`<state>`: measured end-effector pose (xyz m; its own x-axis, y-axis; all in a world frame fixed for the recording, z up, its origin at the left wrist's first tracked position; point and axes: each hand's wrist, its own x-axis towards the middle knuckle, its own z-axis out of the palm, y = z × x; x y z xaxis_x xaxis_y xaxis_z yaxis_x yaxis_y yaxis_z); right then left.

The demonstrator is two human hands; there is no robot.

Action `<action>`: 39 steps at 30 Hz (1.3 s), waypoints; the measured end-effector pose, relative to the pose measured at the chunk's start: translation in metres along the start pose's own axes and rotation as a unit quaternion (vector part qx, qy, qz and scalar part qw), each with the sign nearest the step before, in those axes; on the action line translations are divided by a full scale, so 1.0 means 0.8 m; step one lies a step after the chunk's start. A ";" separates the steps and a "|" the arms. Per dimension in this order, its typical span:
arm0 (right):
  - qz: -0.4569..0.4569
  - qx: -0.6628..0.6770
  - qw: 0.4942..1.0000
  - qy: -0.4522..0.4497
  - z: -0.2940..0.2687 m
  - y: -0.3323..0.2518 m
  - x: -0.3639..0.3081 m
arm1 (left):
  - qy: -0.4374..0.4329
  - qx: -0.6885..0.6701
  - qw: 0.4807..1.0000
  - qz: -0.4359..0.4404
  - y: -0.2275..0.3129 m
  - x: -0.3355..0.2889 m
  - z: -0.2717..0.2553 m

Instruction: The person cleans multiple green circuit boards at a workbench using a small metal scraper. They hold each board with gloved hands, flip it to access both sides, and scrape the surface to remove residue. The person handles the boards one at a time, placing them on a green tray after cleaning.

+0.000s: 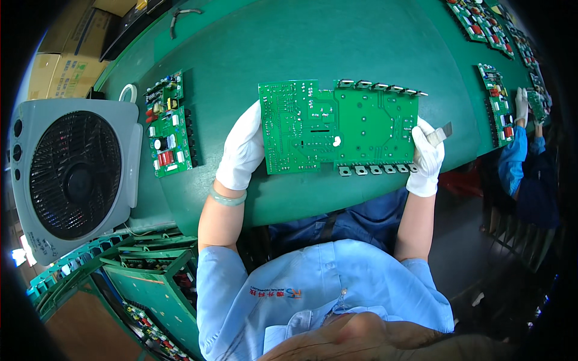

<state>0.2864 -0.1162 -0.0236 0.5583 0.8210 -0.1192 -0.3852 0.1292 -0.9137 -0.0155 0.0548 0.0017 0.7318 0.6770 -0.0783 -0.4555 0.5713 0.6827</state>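
A green circuit board is held up over the green table mat, its solder side facing me. Along its upper and lower right edges stand rows of metal-tabbed components, and a white blob sits near its middle. My left hand, in a white glove, is closed on the board's left edge, its fingers partly hidden behind it. On the right edge my gloved right hand grips the board too. A short flat metal blade with a pale wrapped end sticks out from that same hand.
A grey box fan stands at the left, beside two populated boards. Pliers lie at the far edge. More boards lie at the right, near a co-worker's gloved hand. Green racks hold boards at lower left.
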 end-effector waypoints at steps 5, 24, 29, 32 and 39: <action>0.011 -0.090 0.996 0.004 -0.004 -0.002 -0.005 | -0.009 0.109 0.993 -0.044 0.027 0.001 0.018; -0.077 -0.198 0.973 0.086 0.036 -0.012 -0.006 | 0.012 0.445 0.884 0.140 0.046 0.010 -0.005; -0.049 -0.411 0.900 0.136 0.046 0.014 0.007 | 0.237 0.420 0.870 -0.100 0.034 0.018 0.005; -0.089 -0.483 0.869 0.064 0.049 0.000 0.003 | 0.234 0.443 0.862 -0.076 0.018 0.016 0.001; -0.106 -0.331 0.934 0.078 0.044 -0.004 -0.004 | 0.216 0.381 0.899 0.015 0.012 0.015 0.002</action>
<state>0.2602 -0.0995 -0.0066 0.6908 0.7183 0.0831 0.2559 -0.1354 -0.9572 -0.0105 0.0675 0.0084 0.3851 0.8980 -0.2130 0.1273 0.1769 0.9760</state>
